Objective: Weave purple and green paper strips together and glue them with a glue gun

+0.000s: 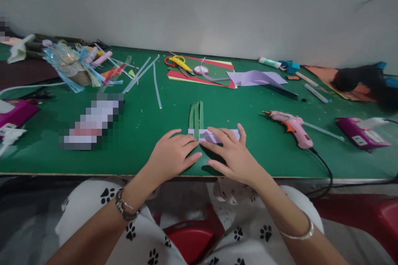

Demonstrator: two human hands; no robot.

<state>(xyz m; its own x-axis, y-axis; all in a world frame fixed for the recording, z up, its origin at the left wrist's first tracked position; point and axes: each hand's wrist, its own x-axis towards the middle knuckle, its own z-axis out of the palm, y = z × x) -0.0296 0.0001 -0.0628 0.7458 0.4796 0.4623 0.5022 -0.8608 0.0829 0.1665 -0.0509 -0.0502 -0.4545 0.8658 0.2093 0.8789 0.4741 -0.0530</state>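
Observation:
Several narrow green paper strips [196, 115] stand out away from me, crossed near their lower ends by pale purple paper strips [235, 133]. My left hand [174, 152] rests at the lower left of this crossing, its fingertips on the paper and its fingers apart. From the right, my right hand [232, 153] lies over the purple strips with spread fingers, covering part of them. The index fingertips of both hands come close together at the bottom of the green strips. Neither hand is closed around anything.
A pink glue gun [291, 126] with a glue stick lies to the right, its cord running off the front edge. Yellow-handled scissors [180, 64] rest on coloured paper [214, 83] at the back. Purple power strips [360, 132] sit at both sides. A blurred-out object [93, 124] lies left.

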